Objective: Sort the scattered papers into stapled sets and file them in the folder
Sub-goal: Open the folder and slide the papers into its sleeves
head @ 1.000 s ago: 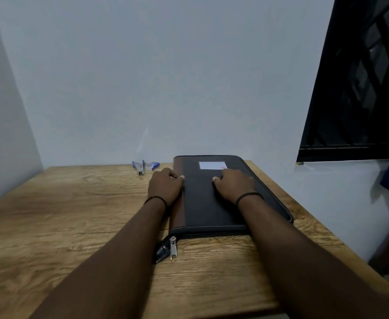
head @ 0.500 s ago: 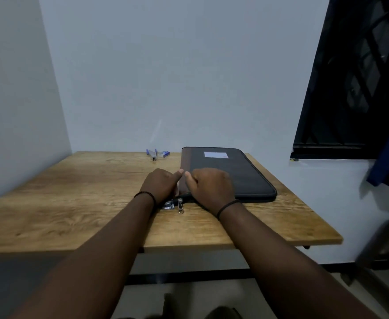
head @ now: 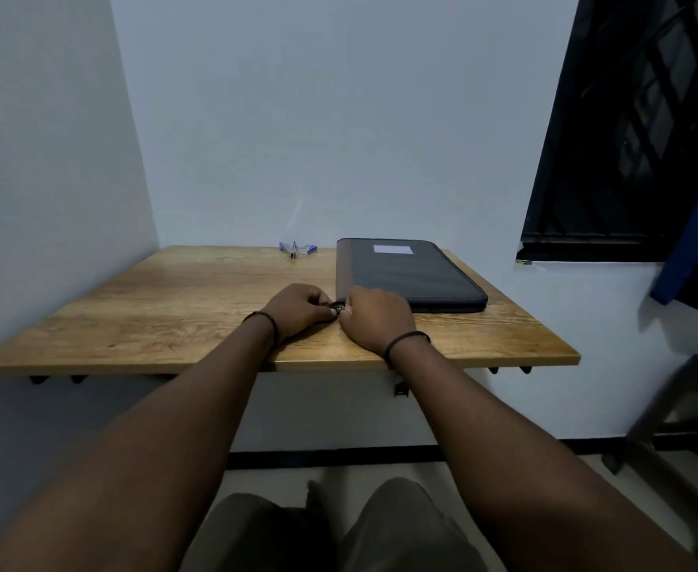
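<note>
table (head: 199, 307): wood-grain top, warm oak tone, smooth, low sheen. folder (head: 413, 274): dark matt fabric-look cover, brown leather-look strip down its left edge, stitched rim, white paper label (head: 393, 249) near the far end. zipper pulls (head: 342, 309) at the near corner: small shiny metal. stapler (head: 298, 249): blue plastic with bright metal parts, too small to say more. Both wrists carry thin black matt bands. wall (head: 318, 117): flat matt paint.

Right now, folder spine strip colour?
Brown strip along the black folder, left edge; head view shows it.
</note>
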